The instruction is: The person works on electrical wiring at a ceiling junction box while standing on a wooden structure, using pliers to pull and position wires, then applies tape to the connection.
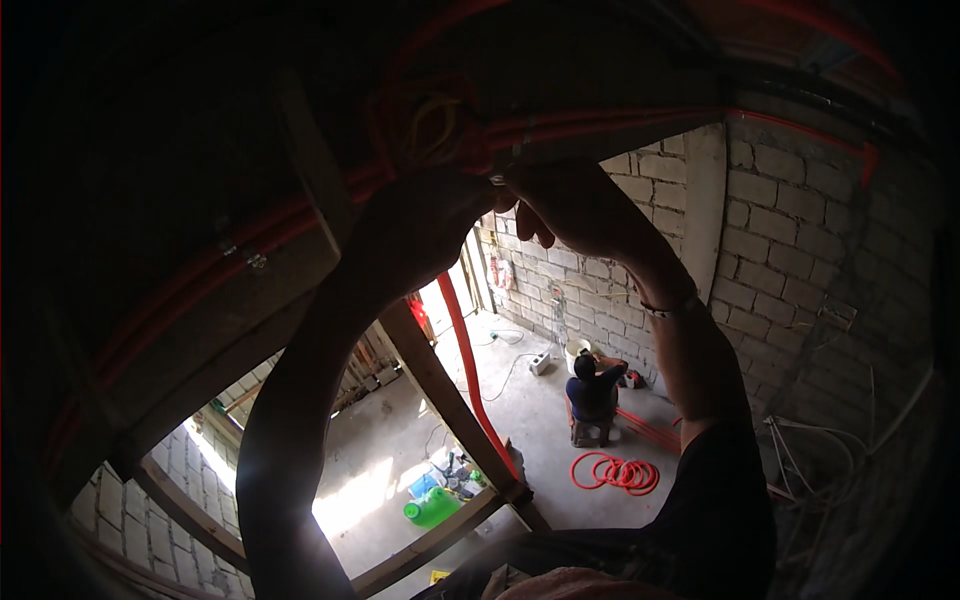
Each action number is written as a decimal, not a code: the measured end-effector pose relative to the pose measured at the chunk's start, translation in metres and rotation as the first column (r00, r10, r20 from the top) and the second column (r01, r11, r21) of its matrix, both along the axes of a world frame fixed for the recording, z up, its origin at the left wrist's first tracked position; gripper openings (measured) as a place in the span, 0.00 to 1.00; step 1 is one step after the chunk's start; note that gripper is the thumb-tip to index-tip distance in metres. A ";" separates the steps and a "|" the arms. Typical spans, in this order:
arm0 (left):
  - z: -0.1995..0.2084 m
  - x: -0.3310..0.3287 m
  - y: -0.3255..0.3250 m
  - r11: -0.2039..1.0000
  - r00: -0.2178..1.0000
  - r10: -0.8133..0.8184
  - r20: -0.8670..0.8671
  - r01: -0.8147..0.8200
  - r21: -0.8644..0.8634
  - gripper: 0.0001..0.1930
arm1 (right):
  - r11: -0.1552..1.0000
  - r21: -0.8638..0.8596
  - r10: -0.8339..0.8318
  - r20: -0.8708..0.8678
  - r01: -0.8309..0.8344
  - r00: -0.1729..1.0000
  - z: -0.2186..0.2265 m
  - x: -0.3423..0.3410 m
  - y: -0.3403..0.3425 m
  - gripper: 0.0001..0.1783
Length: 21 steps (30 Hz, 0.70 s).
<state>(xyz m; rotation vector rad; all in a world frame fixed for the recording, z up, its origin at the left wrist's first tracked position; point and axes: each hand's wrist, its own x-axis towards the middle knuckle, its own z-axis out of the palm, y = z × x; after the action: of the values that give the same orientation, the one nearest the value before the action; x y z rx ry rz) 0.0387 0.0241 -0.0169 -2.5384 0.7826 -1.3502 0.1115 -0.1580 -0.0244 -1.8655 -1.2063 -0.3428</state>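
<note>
Red conduits [600,121] overhead; left hand [428,217] and right hand [580,208] close by.

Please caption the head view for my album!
Left hand and right hand up near red conduits, coiled red tubing below.

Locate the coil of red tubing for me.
In the head view, the coil of red tubing lies on the concrete floor, low and right of centre, just below the seated co-worker and left of the wearer's right sleeve.

Pale speck [497,181] between the shadowed hands [575,200], unidentifiably small.
</note>
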 end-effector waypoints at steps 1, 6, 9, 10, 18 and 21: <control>0.000 0.000 0.000 1.000 1.000 -0.004 0.004 0.004 -0.004 0.12 | 1.000 -0.027 -0.008 0.039 0.009 0.999 0.000 0.000 -0.001 0.19; -0.005 0.006 0.005 0.998 0.995 -0.069 0.076 0.067 0.021 0.14 | 0.995 0.102 -0.048 0.329 0.015 0.943 -0.014 0.012 0.003 0.20; -0.006 0.005 0.005 0.997 0.998 -0.070 0.010 0.070 -0.030 0.14 | 0.998 0.056 -0.036 0.189 0.026 0.981 -0.014 0.008 0.001 0.20; -0.007 0.006 0.006 1.000 1.000 -0.025 0.014 0.024 0.012 0.14 | 1.000 0.014 -0.016 0.150 0.014 0.989 -0.014 0.006 0.001 0.20; -0.008 0.009 0.006 0.998 0.998 0.046 0.045 -0.048 0.042 0.09 | 0.953 0.086 0.303 -0.336 -0.292 0.892 -0.017 -0.018 0.002 0.29; -0.005 0.005 0.001 0.995 0.994 0.099 -0.044 -0.099 0.013 0.10 | 0.948 0.264 -0.316 0.715 0.178 0.624 -0.018 -0.020 -0.014 0.10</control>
<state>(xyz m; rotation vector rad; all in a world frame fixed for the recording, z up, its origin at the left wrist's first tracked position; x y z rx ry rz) 0.0435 0.0252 -0.0220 -2.5701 0.6598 -1.2603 0.0917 -0.1721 -0.0421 -1.7727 -1.3663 -1.4597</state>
